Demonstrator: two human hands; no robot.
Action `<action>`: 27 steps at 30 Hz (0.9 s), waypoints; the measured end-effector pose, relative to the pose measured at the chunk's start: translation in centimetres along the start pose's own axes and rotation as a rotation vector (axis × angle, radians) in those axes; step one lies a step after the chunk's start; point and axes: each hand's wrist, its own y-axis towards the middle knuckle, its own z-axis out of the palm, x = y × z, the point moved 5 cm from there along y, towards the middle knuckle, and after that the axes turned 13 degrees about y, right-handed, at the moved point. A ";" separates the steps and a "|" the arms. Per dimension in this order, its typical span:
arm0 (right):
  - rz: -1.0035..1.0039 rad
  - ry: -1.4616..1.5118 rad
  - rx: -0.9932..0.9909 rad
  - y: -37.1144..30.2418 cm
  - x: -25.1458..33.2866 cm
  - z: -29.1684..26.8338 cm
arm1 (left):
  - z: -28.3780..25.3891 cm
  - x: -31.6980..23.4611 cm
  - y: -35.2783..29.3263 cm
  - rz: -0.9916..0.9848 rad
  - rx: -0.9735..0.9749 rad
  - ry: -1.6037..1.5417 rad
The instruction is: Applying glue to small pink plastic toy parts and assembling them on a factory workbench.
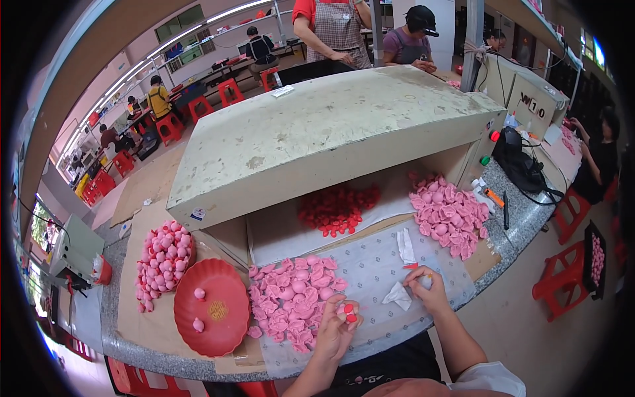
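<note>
Lower centre: left hand (333, 333), grip pinching a small red piece (350, 313). Right of it, right hand (430, 292), grip pressed together on a small item, details unclear; white cloth (397, 296) beside. Further left, pink petal-shaped pieces (284, 308), red dish (228, 288). Beyond, centre: red heap (337, 208) under pale hood (331, 119).

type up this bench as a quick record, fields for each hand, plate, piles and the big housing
left hand: holds a small red-and-pink piece
right hand: pinches a small red-tipped item, kind unclear
red plate: two round pink pieces
pink petal-like pieces: piles at front centre and right
pale housing: small red pieces inside its opening
</note>
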 end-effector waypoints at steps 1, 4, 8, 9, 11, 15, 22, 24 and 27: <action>0.002 0.005 0.002 0.1 0.0 0.1 | 0.0 0.0 0.1 -0.001 0.001 -0.004; 0.018 0.017 0.006 -0.2 0.0 0.1 | -0.1 -0.1 -0.1 0.005 0.003 0.016; 0.016 0.046 0.007 -0.3 -0.6 -0.3 | -0.2 0.1 -0.2 0.000 -0.002 -0.009; 0.006 0.046 0.011 0.0 -0.5 -0.3 | -0.2 0.2 -0.2 -0.004 0.003 -0.043; -0.013 0.005 0.013 0.0 -0.4 -0.1 | -0.2 0.1 -0.1 -0.009 0.009 -0.077; 0.048 0.056 0.002 -0.2 0.2 0.2 | -0.2 0.1 -0.4 -0.004 -0.001 -0.004; 0.002 0.039 0.014 -0.2 -0.4 -0.2 | 0.0 -0.1 -0.2 -0.013 -0.019 -0.013; 0.018 0.044 0.019 -0.3 -0.2 0.0 | 0.1 -0.2 -0.4 -0.015 -0.003 -0.036; -0.001 0.033 0.009 -0.3 0.0 0.0 | 0.1 -0.2 -0.2 -0.016 0.012 -0.054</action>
